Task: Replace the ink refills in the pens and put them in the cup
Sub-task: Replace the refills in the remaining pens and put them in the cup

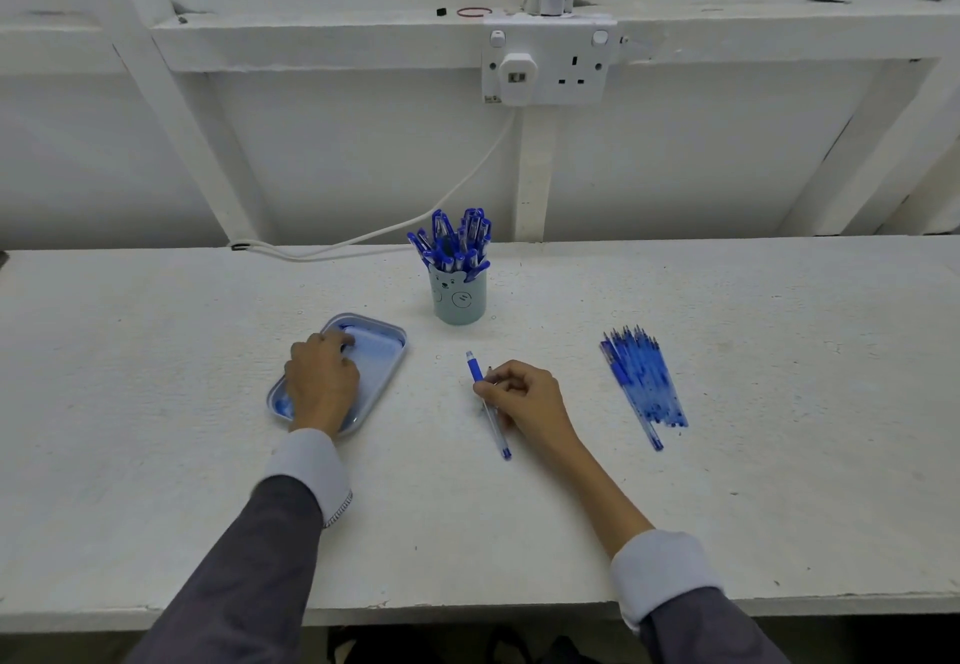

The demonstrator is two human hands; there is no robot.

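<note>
A pale green cup (459, 300) with a bear face stands at the back middle of the table, packed with several blue pens (457, 240). My right hand (524, 396) pinches a blue pen (477, 371) that lies on the table, its blue grip pointing away from me and its clear barrel toward me. My left hand (323, 377) rests inside a light blue tray (387, 351), fingers curled down onto its floor; whatever lies under them is hidden. A pile of several blue refills (644, 383) lies to the right.
A white cable (363, 235) runs from the wall socket (548, 63) down onto the back of the white table (156, 351). The table's front edge runs just below my sleeves.
</note>
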